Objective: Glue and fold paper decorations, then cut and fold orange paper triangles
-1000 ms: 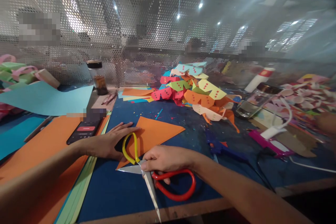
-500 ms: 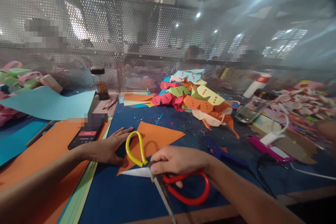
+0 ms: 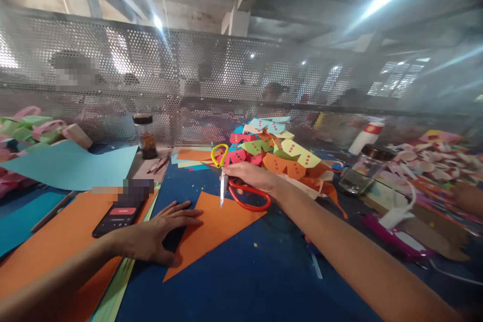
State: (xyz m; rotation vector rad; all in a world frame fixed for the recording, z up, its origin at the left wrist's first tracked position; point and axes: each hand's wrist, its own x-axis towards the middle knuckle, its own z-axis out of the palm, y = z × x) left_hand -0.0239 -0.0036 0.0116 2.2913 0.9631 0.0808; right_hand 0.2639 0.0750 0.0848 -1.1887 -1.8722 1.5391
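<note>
My left hand (image 3: 158, 231) lies spread on the blue tabletop, its fingertips and thumb at the left edge of a piece of orange paper (image 3: 211, 229). The paper is flat and roughly triangular. Farther out, my right hand (image 3: 247, 175) is closed around the middle of a pair of scissors (image 3: 249, 196) with one yellow and one red handle loop. Their blades are spread, one of them pointing down above the orange paper. Just behind my right hand is a heap of cut paper shapes (image 3: 287, 156) in several colours, many with rows of small dots.
Large orange sheets (image 3: 56, 241) lie at left with a phone (image 3: 121, 211) on them. A jar (image 3: 145, 136) stands before the perforated metal screen (image 3: 204, 70). On the right are another jar (image 3: 364, 171), a magenta device (image 3: 396, 236) with a white cable, and a pile of paper strips (image 3: 422, 156).
My right hand has carried the scissors away from me, from the near side of the orange paper to its far side. My left hand stays at the paper's left edge. The view has tilted up.
</note>
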